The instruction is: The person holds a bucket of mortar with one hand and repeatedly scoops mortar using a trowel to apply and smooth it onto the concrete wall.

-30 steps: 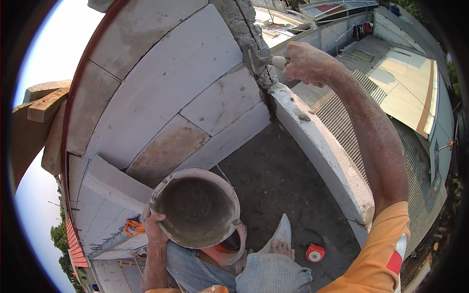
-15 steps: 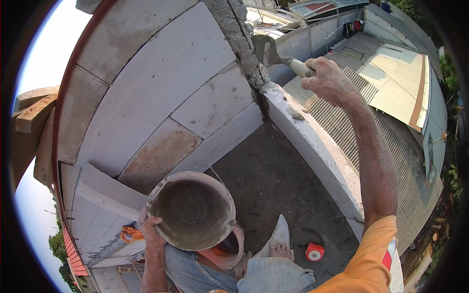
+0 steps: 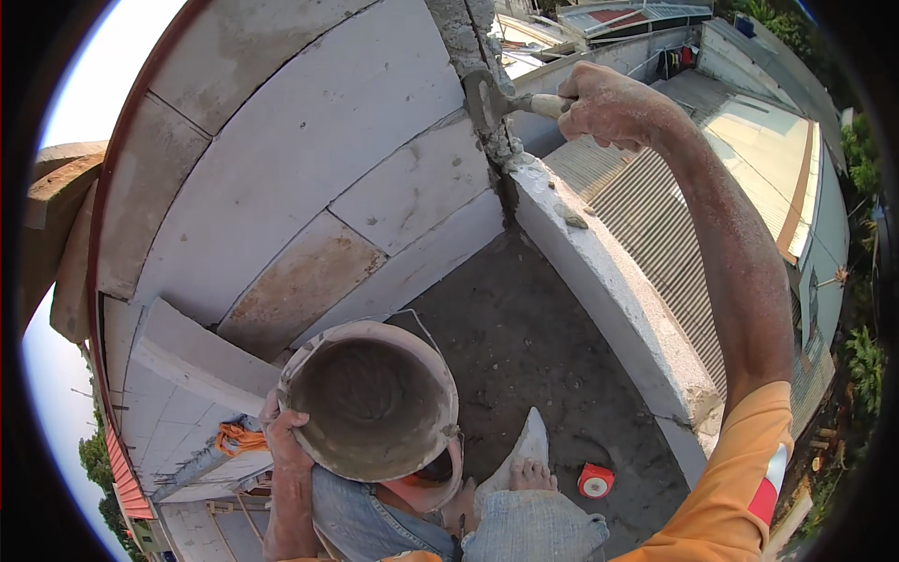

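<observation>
My left hand [image 3: 285, 427] is closed on the rim of a bucket [image 3: 448, 375] at the lower middle, tilted so its inside shows. Wet grey mortar [image 3: 367, 398] lies in it. Up at the top, my right hand [image 3: 609, 108] grips the handle of a trowel [image 3: 536, 105]. The trowel's mortar-smeared blade lies against the rough, mortar-coated column edge [image 3: 494, 140], where the pale block wall [image 3: 309, 169] meets a low block wall [image 3: 613, 272].
A red tape measure [image 3: 595, 481] lies on the dark floor [image 3: 496, 337] near my bare foot [image 3: 532, 475]. Below the bucket sits an orange container [image 3: 421, 494]. An orange cloth or cord [image 3: 242, 438] is at lower left. Corrugated roofs [image 3: 646, 225] spread beyond the low wall.
My right hand has moved left with the trowel, bringing its blade onto the column edge. My left hand still holds the bucket, and the view has shifted slightly.
</observation>
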`<action>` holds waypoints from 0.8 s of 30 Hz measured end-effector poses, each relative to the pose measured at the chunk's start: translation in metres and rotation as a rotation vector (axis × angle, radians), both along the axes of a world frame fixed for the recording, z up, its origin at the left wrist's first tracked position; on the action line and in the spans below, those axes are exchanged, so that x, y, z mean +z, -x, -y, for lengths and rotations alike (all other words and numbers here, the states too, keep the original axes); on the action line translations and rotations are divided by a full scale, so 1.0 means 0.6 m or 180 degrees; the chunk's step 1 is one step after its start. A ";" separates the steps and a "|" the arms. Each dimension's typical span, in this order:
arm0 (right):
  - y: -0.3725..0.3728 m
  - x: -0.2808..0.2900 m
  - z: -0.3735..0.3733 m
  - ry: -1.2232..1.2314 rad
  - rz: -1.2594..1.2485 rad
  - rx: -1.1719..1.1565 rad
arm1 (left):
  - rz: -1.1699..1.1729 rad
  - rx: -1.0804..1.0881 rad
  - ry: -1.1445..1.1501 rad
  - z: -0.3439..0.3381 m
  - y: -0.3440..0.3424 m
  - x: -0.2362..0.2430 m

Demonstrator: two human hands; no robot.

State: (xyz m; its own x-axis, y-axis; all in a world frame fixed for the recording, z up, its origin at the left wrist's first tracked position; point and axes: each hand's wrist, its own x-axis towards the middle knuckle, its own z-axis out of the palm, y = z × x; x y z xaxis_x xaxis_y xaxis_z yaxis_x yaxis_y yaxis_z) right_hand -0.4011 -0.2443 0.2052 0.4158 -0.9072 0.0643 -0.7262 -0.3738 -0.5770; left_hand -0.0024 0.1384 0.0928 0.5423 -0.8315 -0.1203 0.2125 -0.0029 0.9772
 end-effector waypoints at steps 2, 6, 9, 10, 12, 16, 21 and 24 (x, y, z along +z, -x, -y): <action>-0.002 0.030 -0.007 0.0258 -0.0179 0.0004 | -0.0008 -0.0008 -0.0002 0.002 -0.001 0.000; 0.003 0.059 0.002 0.0807 -0.0352 -0.0002 | -0.0052 -0.0082 0.0028 0.010 0.007 -0.003; 0.013 0.071 -0.014 0.1762 -0.1684 0.0659 | -0.0054 -0.0056 0.0008 0.003 0.001 -0.005; 0.024 0.065 -0.013 0.2718 -0.2901 0.1352 | -0.0049 -0.0059 0.0003 0.004 0.001 -0.003; 0.055 0.023 -0.031 0.2196 -0.1315 0.0574 | -0.0065 -0.0116 0.0012 0.010 0.004 -0.003; 0.052 -0.064 -0.106 0.0837 0.0635 -0.0813 | 0.0051 -0.0082 -0.0090 0.007 0.003 -0.002; 0.024 -0.205 -0.113 -0.0312 0.0117 -0.0831 | -0.0104 0.0095 -0.0050 0.034 0.043 0.012; -0.006 -0.259 -0.093 -0.0361 -0.0180 -0.0718 | -0.0053 0.0048 -0.0105 0.036 0.042 0.009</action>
State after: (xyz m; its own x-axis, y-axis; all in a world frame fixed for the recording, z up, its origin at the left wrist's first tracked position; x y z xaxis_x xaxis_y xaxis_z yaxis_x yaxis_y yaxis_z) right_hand -0.3973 -0.1885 0.0497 0.2022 -0.9775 -0.0608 -0.8161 -0.1338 -0.5623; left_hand -0.0277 0.1166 0.0983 0.5525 -0.8187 -0.1567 0.2290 -0.0317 0.9729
